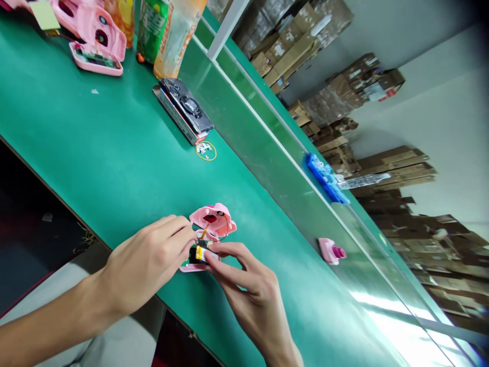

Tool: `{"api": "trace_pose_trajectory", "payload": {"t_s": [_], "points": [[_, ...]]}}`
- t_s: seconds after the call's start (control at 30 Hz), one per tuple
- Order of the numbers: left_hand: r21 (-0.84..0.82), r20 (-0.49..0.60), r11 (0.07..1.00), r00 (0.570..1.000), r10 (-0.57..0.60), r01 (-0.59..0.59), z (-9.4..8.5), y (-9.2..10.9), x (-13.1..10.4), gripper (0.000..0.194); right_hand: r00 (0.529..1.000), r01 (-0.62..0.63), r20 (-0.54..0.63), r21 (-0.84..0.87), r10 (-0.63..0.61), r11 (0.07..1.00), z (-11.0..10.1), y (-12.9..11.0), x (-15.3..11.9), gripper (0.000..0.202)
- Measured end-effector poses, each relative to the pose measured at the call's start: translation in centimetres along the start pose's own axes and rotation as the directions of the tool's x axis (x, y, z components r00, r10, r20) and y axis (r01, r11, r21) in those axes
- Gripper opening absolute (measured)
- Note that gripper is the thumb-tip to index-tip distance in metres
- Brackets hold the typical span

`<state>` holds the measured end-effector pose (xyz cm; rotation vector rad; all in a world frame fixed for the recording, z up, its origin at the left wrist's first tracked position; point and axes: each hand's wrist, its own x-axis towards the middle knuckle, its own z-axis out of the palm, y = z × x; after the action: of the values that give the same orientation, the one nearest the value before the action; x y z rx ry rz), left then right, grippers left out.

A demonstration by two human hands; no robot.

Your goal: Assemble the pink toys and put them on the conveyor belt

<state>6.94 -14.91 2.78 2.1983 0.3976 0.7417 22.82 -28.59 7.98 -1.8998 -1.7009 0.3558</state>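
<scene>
A small pink plastic case (223, 220) lies opened on the green table, with a circuit board (185, 264) in its lower half and thin wires running to the upper half. Between the thumb and fingers of my right hand (254, 278) is a small battery (200, 253) with a yellow end, held over the lower half. My left hand (147, 255) is closed at the case's left side, fingertips pinched together beside the wires; what they grip is hidden. An orange ribbon cable (205, 232) sticks up near the fingertips.
Further along the green table (114, 148) are a phone on a box (189, 106), small white parts (204, 149) by a yellow rubber band, drink bottles (178, 38) and more opened pink cases (101, 41). A pink piece (331, 252) lies by the low partition at right.
</scene>
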Motion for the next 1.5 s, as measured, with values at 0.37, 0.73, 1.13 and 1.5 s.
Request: {"api": "trace_pose_trajectory", "payload": {"t_s": [0.37, 0.73, 1.13, 1.5], "points": [[0.124, -0.021, 0.985, 0.992, 0.125, -0.121, 0.2, -0.1, -0.5, 0.025, 0.989, 0.071, 0.14, -0.155, -0.049, 0.985, 0.1, -0.8, -0.1, 0.042], [0.296, 0.154, 0.915, 0.96, 0.236, -0.273, -0.3, -0.5, -1.1, 0.028, 0.982, -0.03, -0.185, -0.349, -0.038, 0.937, 3.2, -0.2, -3.0, 0.036], [0.371, 0.197, 0.868, 0.941, 0.274, -0.33, 0.0, -1.2, -1.2, 0.034, 0.812, -0.54, -0.275, -0.018, 0.515, 0.842, 2.6, -0.7, 1.7, 0.025], [0.328, 0.224, 0.89, 0.941, 0.252, -0.317, 0.6, -1.9, -1.3, 0.039, 0.84, -0.537, -0.311, -0.363, 0.444, 0.762, 4.3, -1.7, 1.6, 0.024]]}}
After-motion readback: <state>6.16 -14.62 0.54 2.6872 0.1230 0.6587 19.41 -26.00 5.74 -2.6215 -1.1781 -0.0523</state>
